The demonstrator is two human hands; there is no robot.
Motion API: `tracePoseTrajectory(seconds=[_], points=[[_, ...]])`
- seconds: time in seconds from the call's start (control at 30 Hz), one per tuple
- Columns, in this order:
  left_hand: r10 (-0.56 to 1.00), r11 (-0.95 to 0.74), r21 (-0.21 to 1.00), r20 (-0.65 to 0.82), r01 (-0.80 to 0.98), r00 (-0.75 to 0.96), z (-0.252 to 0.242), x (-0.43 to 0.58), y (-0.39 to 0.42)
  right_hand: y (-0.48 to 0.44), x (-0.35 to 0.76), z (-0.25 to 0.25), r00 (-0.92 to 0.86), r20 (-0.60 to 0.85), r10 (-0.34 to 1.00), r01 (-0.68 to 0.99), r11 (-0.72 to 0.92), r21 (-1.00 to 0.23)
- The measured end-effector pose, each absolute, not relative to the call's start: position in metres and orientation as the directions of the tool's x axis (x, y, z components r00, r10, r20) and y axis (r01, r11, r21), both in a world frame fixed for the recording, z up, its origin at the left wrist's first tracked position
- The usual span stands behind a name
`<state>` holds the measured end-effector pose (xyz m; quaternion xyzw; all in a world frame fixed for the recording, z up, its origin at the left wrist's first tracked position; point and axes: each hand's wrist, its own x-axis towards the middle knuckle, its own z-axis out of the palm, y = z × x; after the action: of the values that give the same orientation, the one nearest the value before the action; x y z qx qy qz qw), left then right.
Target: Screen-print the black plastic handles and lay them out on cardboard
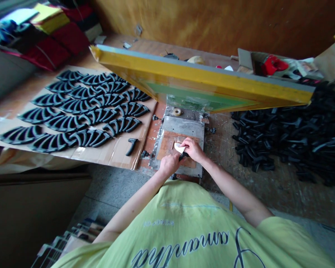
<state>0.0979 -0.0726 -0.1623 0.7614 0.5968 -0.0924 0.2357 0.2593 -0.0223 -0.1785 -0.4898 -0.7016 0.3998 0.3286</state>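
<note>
My left hand (169,165) and my right hand (193,149) meet over a metal printing platen (181,126) with a brown board on it. Between them lies a black moulded part (183,156), partly hidden by my fingers. My left hand grips its near end. My right fingers pinch a white scrap of paper or cloth (179,148) against it. Above the platen, a yellow wooden screen-print frame (203,77) with green mesh stands hinged up. A small tape roll (177,111) sits on the plate's far end.
On the left, a cardboard sheet (120,156) carries several rows of black parts. A loose heap of black parts (284,130) lies on the bench to the right. Beyond are a wooden wall (212,22), a box with red items (272,65) and stacked fabric (53,41).
</note>
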Motion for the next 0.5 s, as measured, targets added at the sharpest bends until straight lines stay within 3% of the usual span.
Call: tracePoseTrajectory(seconds=[0.13,0.27,0.4,0.5], points=[[0.859,-0.191,0.258,-0.423,0.947,0.288,-0.160,0.098,-0.071,-0.024,0.262,-0.178,-0.349,0.058,0.935,0.417,0.210,-0.884],[0.857,-0.178,0.227,-0.443,0.958,0.264,-0.157,0.099,-0.071,-0.013,0.249,-0.178,-0.278,0.074,0.958,0.444,0.197,-0.874],[0.862,-0.182,0.228,-0.432,0.957,0.266,-0.155,0.098,-0.072,-0.010,0.250,-0.169,-0.180,0.142,0.973,0.453,0.210,-0.867],[0.864,-0.194,0.252,-0.413,0.948,0.287,-0.148,0.096,-0.074,-0.022,0.262,-0.157,-0.203,0.211,0.956,0.420,0.280,-0.863]])
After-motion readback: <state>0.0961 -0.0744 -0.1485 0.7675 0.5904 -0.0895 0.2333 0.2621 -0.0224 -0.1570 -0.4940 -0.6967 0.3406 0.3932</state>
